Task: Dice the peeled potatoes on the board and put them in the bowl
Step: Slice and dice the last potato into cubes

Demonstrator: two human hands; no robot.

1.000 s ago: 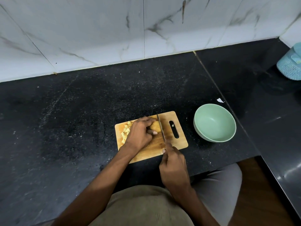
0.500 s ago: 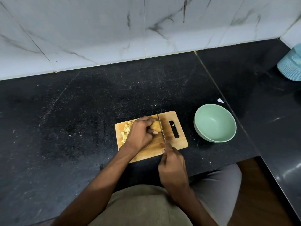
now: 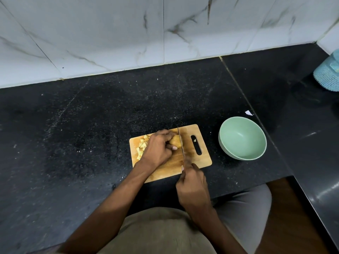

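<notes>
Black counter [image 3: 73,143], board [image 3: 203,156] near edge

potato [image 3: 175,141]: we see one peeled yellow piece, rounded, on the board's middle, mostly covered by the left hand [image 3: 158,149], whose fingers curl over it.
diced potato [image 3: 142,147]: small pale yellow cubes, loose heap at the board's left end, partly hidden by that hand.
board [image 3: 190,158]: wooden, rectangular, rounded corners, slot handle at its right end, flat on the black worktop [image 3: 82,134], slightly rotated.
knife [image 3: 180,141]: thin blade on edge, touching the potato's right side, tip pointing away from us; right hand [image 3: 192,184] grips the handle.
bowl [image 3: 242,138]: pale green, round, upright, nothing inside as far as we see, just right of the board, apart from it.
</notes>
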